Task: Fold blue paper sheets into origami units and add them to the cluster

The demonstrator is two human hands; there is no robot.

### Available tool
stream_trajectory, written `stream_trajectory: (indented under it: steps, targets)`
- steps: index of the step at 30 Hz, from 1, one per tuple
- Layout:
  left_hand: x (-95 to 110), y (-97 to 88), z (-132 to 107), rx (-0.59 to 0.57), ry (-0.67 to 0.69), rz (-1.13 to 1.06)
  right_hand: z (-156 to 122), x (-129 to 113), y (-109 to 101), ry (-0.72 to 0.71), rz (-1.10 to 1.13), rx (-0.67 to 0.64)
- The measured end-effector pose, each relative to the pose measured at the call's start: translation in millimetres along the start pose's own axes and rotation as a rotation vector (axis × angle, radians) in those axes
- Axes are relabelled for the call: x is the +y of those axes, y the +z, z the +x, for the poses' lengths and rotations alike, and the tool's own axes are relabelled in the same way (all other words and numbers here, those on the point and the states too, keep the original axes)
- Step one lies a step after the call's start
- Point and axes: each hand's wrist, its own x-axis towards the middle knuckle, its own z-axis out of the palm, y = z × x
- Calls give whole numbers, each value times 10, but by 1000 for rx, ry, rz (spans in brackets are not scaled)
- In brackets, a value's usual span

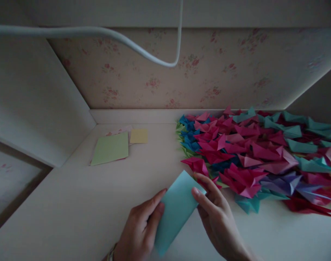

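A light turquoise sheet of paper (176,214), folded into a long rectangle, is held tilted above the white table between both hands. My left hand (141,224) grips its left long edge, with thumb and fingers closed on it. At the upper right corner, my right hand (216,214) pinches the paper between thumb and fingers. Just beyond the right hand lies the near edge of a pile of folded paper boats (244,145) in pink, red, blue, turquoise, purple and green.
A stack of green square paper (111,148) and a small yellow paper (139,136) lie at the back left of the white table (73,214). A white cable (100,32) hangs across the top, before a flowered wall (160,83). A white panel (37,98) stands at left.
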Motion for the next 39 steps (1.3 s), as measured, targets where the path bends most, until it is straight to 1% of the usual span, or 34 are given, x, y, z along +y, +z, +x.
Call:
stream_trajectory:
  steps: [2, 4, 6, 11, 14, 16, 18, 20, 22, 24, 26, 33, 39]
  targets:
    - [-1, 0, -7, 51, -1, 20, -72, 31, 60, 83, 34, -98]
    - [-3, 4, -9, 65, 13, 30, -136, 67, 122, 134, 65, -185]
    - [-10, 11, -7, 60, 26, 30, -174, 101, 169, 139, 82, -197]
    - [-39, 35, -11, 26, 47, 28, -161, 144, 163, 90, 37, -127]
    - [-30, 31, -13, -9, -28, -25, -141, 133, 132, 77, 0, -109]
    - [-9, 17, -8, -23, -118, -84, -140, 112, 133, 82, -23, -142]
    - [13, 1, 1, -36, -173, -125, -151, 89, 151, 98, -35, -206]
    - [24, -9, 8, -41, -166, -131, -168, 70, 176, 105, -43, -265]
    - [20, -11, 8, -39, -146, -129, -182, 62, 190, 93, -70, -293]
    - [3, -10, 2, -36, -137, -127, -183, 64, 187, 73, -114, -290]
    - [-18, -13, -6, -23, -117, -113, -169, 70, 165, 56, -150, -259]
    - [-14, -40, -21, 25, -28, -8, -102, 62, 71, -28, -250, -101]
    - [9, -44, -21, 47, 16, 32, -83, 42, 63, -44, -216, -86]
